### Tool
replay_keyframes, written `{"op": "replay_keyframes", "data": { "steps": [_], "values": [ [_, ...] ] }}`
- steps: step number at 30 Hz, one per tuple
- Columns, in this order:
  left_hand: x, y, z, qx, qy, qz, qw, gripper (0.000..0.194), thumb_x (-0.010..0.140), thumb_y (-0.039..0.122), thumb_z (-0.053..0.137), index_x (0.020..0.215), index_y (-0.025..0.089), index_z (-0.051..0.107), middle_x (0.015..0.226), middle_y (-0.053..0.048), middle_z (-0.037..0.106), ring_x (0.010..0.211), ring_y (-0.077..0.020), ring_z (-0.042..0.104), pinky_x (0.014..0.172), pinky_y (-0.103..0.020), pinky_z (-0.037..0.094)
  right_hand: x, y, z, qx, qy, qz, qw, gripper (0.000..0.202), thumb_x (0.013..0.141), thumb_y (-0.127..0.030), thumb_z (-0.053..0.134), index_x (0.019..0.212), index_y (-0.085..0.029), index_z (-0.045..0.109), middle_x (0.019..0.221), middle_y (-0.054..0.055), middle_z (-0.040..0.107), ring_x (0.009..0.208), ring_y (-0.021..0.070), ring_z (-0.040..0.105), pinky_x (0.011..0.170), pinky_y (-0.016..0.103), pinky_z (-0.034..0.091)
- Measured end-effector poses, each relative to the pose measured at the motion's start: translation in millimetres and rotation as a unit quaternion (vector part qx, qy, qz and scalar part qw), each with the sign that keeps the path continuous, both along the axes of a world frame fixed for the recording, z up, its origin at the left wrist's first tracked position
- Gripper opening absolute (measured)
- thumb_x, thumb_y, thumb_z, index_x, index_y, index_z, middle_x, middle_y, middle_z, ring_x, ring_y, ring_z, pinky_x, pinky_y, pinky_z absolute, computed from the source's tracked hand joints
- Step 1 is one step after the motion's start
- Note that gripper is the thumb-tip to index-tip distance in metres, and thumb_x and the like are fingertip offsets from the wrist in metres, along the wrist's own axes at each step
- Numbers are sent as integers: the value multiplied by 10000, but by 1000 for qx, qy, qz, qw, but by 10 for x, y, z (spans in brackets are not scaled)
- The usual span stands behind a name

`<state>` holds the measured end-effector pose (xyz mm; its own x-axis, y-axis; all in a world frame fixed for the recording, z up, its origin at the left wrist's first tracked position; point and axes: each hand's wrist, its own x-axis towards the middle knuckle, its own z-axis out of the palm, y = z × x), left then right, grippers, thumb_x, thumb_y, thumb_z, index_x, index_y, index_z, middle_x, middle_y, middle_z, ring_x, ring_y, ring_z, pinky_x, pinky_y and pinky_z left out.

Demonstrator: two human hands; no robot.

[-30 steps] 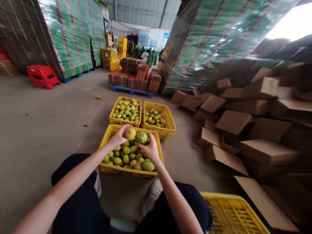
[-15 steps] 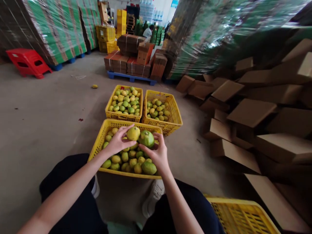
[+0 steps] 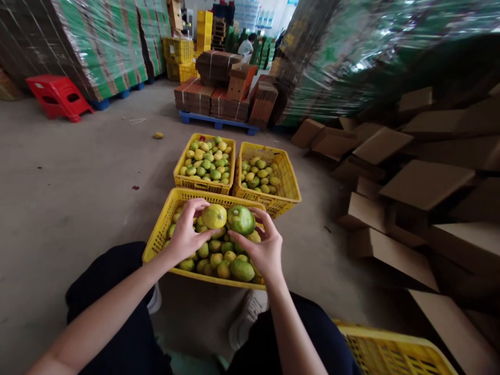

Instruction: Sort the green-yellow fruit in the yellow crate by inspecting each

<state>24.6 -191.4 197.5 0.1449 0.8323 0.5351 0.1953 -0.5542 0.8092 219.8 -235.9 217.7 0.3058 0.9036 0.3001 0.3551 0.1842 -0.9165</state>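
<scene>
My left hand (image 3: 188, 232) is closed around a yellow, papaya-like fruit (image 3: 214, 216), thumb below and fingers behind. A larger green, papaya-like fruit (image 3: 241, 220) sits in the grip of my right hand (image 3: 267, 242). Both are held side by side, almost touching, stem ends turned towards me. Beneath them is a yellow plastic crate (image 3: 158, 237) containing many similar green and yellow fruits (image 3: 242, 270). My hands and forearms hide part of its contents.
Beyond stand a full yellow crate (image 3: 183, 179) and a partly filled one (image 3: 287, 179). Open cardboard boxes (image 3: 425, 182) pile up at right; another yellow crate (image 3: 394, 346) is by my right knee. A red stool (image 3: 58, 96), loose fruit (image 3: 158, 135) and loaded blue pallet (image 3: 219, 122) lie farther off.
The view has shifted slightly, so the scene sits farther right. Both fruits remain in my hands, looking slightly larger, and the yellow one is tilted more sideways.
</scene>
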Motion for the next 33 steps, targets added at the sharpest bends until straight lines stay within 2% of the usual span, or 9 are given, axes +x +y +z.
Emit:
{"op": "replay_keyframes", "data": {
  "steps": [5, 10, 15, 19, 22, 25, 28, 30, 33],
  "values": [
    [86, 67, 10, 76, -19, -2, 997, 430, 812, 233, 793, 1178, 244, 569, 1189, -77, 601, 1160, -222, 603, 986, -357, 533, 79, 52, 56, 52, -12, 26, 998, 547, 683, -361, 868, 1197, -297, 694, 1216, 68, 697, 1167, 286, 634, 994, 470, 546],
    [209, 146, 107, -55, -118, -61, 990, 565, 666, 324, 914, 1157, 257, 643, 1270, -79, 578, 1167, -245, 603, 919, -333, 563, 205, 62, 216, 51, 67, 38, 996, 578, 601, -332, 922, 1143, -286, 727, 1215, 67, 649, 1122, 275, 636, 941, 432, 567],
    [245, 220, 201, -257, -250, -179, 916, 628, 624, 356, 937, 1167, 218, 653, 1118, -67, 696, 1046, -246, 678, 922, -352, 562, 229, 14, 319, -40, 228, 72, 970, 497, 632, -367, 896, 1071, -280, 681, 963, 9, 726, 881, 218, 690, 784, 357, 582],
    [236, 275, 177, -362, -333, -210, 845, 494, 683, 370, 897, 1066, 211, 628, 966, -41, 723, 997, -234, 712, 923, -374, 580, 184, 34, 310, -76, 354, 83, 929, 356, 716, -421, 787, 1015, -266, 670, 905, -6, 726, 817, 210, 690, 700, 338, 597],
    [246, 304, 149, -401, -352, -217, 817, 435, 685, 348, 882, 1012, 199, 637, 962, -55, 737, 1079, -266, 705, 985, -417, 564, 153, 90, 276, -94, 391, 86, 911, 364, 696, -435, 752, 996, -236, 696, 964, 17, 727, 877, 239, 694, 688, 355, 614],
    [281, 271, 135, -407, -329, -253, 813, 505, 681, 367, 888, 1089, 172, 663, 1110, -106, 738, 1210, -310, 648, 1086, -477, 494, 111, 109, 239, -127, 394, 70, 908, 416, 692, -508, 724, 1002, -234, 697, 1052, 38, 726, 969, 276, 690, 646, 357, 615],
    [331, 190, 123, -396, -292, -265, 829, 642, 619, 356, 938, 1166, 173, 655, 1239, -129, 709, 1308, -328, 578, 1156, -495, 410, 29, 49, 213, -150, 325, 60, 932, 477, 739, -563, 719, 1116, -276, 665, 1160, 26, 704, 1063, 264, 662, 630, 312, 601],
    [357, 150, 114, -400, -296, -240, 834, 678, 586, 346, 959, 1166, 199, 642, 1225, -108, 720, 1290, -312, 592, 1141, -472, 422, -43, -11, 198, -166, 262, 69, 948, 520, 702, -537, 800, 1129, -286, 641, 1080, 14, 706, 969, 233, 673, 614, 289, 589],
    [379, 149, 99, -423, -316, -198, 826, 584, 610, 370, 942, 1085, 195, 651, 1132, -83, 747, 1147, -265, 672, 1009, -372, 516, -142, -57, 155, -207, 257, 98, 939, 579, 606, -462, 902, 1068, -266, 613, 838, -18, 680, 671, 182, 647, 517, 288, 553]
  ]
}}
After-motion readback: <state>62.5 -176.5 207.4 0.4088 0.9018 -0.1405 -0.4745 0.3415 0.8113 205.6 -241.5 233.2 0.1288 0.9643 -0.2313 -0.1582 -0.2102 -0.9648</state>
